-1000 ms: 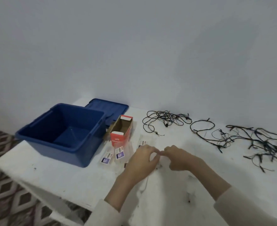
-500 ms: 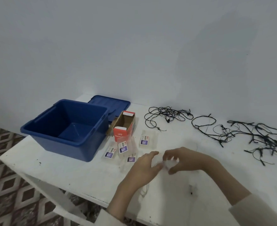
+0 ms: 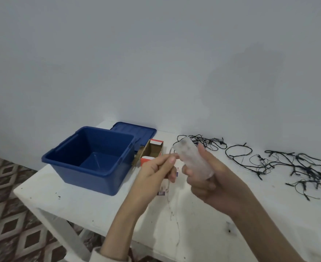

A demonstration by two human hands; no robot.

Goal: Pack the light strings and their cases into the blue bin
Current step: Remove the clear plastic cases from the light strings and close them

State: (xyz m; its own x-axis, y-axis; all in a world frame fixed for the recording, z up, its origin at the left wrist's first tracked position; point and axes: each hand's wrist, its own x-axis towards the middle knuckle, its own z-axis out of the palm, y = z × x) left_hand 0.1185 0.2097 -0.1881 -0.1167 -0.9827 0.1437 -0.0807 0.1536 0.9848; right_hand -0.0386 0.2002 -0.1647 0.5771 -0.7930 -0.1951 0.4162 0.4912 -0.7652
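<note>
My right hand (image 3: 210, 183) grips a clear plastic case (image 3: 194, 159) and holds it up above the white table (image 3: 80, 203). My left hand (image 3: 156, 172) pinches a thin pale wire (image 3: 168, 193) that leaves the case's top and hangs down past the table's front. The open blue bin (image 3: 91, 157) stands at the left with nothing inside. Dark light strings (image 3: 205, 141) lie tangled behind my hands, and more dark light strings (image 3: 296, 167) spread to the right. My hands hide the small labelled cases except one corner (image 3: 161, 193).
The blue lid (image 3: 135, 131) lies behind the bin. An open red and brown carton (image 3: 152, 150) lies on its side between bin and hands. A wall runs close behind the table. Patterned floor tiles (image 3: 8, 214) show at the left.
Both hands rose from the tabletop, lifting the clear case. The right hand now wraps round it and the left hand has taken hold of its wire. The camera moved closer.
</note>
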